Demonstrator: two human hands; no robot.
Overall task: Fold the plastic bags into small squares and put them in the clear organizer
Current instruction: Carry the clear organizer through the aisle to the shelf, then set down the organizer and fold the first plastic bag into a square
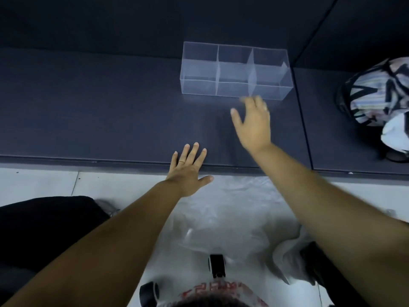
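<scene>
1. The clear organizer (199, 85) sits on the dark surface (88, 107), well back from its near edge. Its long axis runs left to right, its open top faces up, and dividers split it into three sections across.
2. The plastic bags (221, 218), translucent and crumpled, lie unfolded on the pale floor between the forearms.
3. The left hand (188, 171) presses flat on the surface's near edge, fingers spread, and holds nothing.
4. The right hand (254, 127) hovers just before the organizer's right end, fingers spread and blurred. I cannot tell whether they touch it.
5. The red writing (212, 291) at the bottom edge is unreadable.
</scene>
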